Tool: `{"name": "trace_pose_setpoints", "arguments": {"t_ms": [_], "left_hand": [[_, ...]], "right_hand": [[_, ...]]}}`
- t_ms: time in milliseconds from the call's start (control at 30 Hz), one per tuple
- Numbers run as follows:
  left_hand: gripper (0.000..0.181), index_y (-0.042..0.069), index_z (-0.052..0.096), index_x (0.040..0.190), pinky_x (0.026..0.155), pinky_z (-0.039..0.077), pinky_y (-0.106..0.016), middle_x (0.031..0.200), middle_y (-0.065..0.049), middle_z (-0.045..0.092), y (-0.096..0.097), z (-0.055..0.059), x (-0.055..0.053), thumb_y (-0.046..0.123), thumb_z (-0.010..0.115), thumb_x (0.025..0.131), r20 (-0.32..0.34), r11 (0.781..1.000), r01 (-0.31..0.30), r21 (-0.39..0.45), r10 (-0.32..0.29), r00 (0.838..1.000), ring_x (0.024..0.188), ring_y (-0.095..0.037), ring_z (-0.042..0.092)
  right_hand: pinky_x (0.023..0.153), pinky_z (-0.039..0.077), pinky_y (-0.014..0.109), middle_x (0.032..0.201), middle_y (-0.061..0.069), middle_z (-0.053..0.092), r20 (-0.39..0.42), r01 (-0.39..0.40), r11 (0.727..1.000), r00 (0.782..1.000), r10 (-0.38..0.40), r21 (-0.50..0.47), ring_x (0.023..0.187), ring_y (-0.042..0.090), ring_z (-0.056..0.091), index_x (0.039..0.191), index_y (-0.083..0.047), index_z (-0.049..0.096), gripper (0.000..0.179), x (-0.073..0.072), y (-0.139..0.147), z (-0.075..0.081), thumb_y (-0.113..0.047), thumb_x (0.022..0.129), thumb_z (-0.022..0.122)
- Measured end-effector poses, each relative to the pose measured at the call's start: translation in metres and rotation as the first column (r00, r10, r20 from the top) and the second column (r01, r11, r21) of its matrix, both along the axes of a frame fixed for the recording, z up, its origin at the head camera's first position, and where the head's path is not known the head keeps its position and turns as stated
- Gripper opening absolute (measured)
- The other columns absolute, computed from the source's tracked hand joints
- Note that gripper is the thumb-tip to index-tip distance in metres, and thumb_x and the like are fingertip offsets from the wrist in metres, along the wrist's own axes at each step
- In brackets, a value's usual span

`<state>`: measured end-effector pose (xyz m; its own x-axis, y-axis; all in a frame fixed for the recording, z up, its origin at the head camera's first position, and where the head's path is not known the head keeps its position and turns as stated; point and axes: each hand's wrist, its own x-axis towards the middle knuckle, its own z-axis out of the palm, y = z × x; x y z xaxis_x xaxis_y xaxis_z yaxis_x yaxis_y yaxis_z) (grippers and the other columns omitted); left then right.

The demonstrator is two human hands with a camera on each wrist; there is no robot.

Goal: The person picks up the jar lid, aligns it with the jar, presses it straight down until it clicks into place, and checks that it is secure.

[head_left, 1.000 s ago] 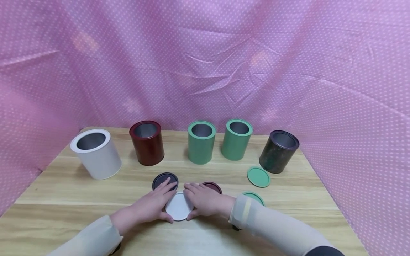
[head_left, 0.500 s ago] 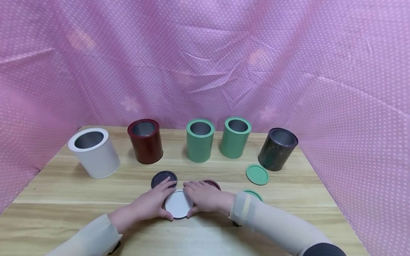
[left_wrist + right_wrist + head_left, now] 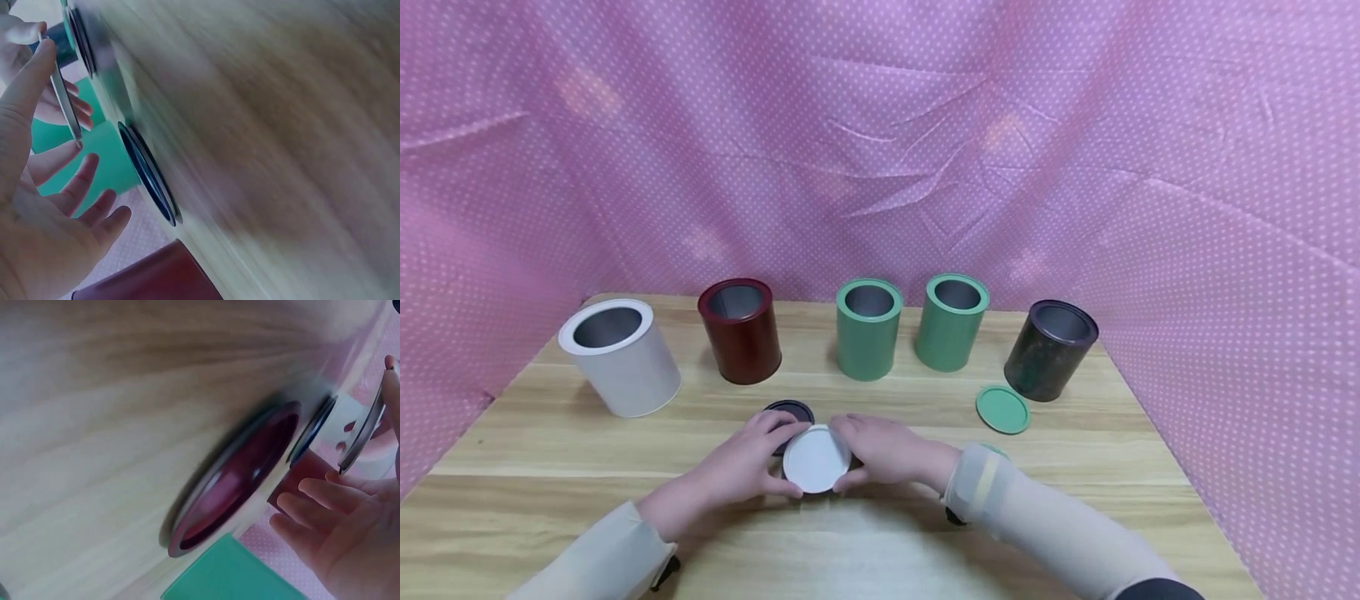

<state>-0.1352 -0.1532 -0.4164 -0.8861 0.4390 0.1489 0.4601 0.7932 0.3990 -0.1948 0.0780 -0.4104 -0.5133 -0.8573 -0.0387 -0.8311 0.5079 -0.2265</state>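
Observation:
A white round lid (image 3: 816,460) hangs a little above the table, pinched at its edges by both hands. My left hand (image 3: 737,468) grips its left side between thumb and index finger. On the opposite side, the right hand (image 3: 891,452) holds it the same way. Seen edge-on, the lid (image 3: 64,100) spans thumb to index finger in the left wrist view, the other fingers spread. Behind the left fingers lies a dark lid (image 3: 793,409), partly covered. A dark red lid (image 3: 240,481) rests on the table below the right hand, hidden in the head view.
Along the back stand a white can (image 3: 632,375), a dark red can (image 3: 747,346), two green cans (image 3: 867,346) and a dark mottled can (image 3: 1045,362), all uncovered. One green lid (image 3: 1003,409) lies at the right; another green lid (image 3: 996,449) is mostly behind the right forearm.
Both hands have raised the white lid off the table, and it now sits slightly farther up in the head view. The dark red lid has become hidden behind the right hand.

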Motion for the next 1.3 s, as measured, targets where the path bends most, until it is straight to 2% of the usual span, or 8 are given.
{"name": "trace_pose_setpoints", "arguments": {"t_ms": [167,433,767,1067,1300], "left_hand": [[0.083,0.006,0.058,0.133,0.097,0.048,-0.05,0.124,-0.008,0.056,-0.003,0.001,0.002,0.04,0.088,0.064,-0.015,0.999,-0.027,0.02,0.027,1.0,0.118,-0.031,0.049],[0.08,0.005,0.058,0.133,0.095,0.048,-0.052,0.122,-0.01,0.057,-0.01,0.007,0.002,0.04,0.087,0.067,-0.032,0.994,-0.078,0.079,0.081,0.996,0.117,-0.031,0.048],[0.078,0.007,0.059,0.131,0.095,0.047,-0.055,0.125,-0.012,0.057,-0.018,0.018,0.002,0.036,0.088,0.065,-0.023,0.988,-0.103,0.117,0.106,0.994,0.119,-0.033,0.047],[0.075,0.009,0.061,0.129,0.094,0.047,-0.055,0.123,-0.009,0.058,-0.027,0.025,0.008,0.035,0.089,0.065,-0.06,0.984,-0.116,0.136,0.125,0.99,0.117,-0.031,0.051],[0.077,0.009,0.056,0.134,0.091,0.047,-0.063,0.13,-0.013,0.054,-0.033,0.031,0.014,0.035,0.087,0.068,-0.016,0.973,-0.157,0.171,0.162,0.987,0.122,-0.037,0.048]], "right_hand": [[0.088,0.049,0.021,0.111,0.0,0.06,0.074,-0.002,0.999,0.997,0.005,-0.038,0.099,0.008,0.057,0.129,-0.009,0.046,0.066,-0.003,-0.002,0.005,-0.045,0.081,0.075],[0.097,0.047,0.024,0.123,0.004,0.059,0.163,0.017,0.992,0.987,0.005,-0.128,0.112,0.011,0.057,0.139,-0.007,0.041,0.072,-0.005,-0.004,0.013,-0.039,0.084,0.075],[0.104,0.044,0.027,0.131,0.007,0.057,0.16,-0.023,0.983,0.986,0.053,-0.182,0.121,0.014,0.054,0.142,-0.004,0.038,0.076,-0.009,-0.011,0.021,-0.037,0.084,0.075],[0.105,0.042,0.024,0.131,0.005,0.057,0.181,-0.053,0.97,0.979,0.098,-0.238,0.122,0.013,0.053,0.142,-0.005,0.039,0.076,-0.01,-0.019,0.028,-0.033,0.083,0.077],[0.11,0.037,0.025,0.139,0.004,0.052,0.264,-0.032,0.941,0.956,0.126,-0.336,0.13,0.01,0.047,0.146,-0.006,0.035,0.079,-0.012,-0.023,0.026,-0.031,0.084,0.077]]}}
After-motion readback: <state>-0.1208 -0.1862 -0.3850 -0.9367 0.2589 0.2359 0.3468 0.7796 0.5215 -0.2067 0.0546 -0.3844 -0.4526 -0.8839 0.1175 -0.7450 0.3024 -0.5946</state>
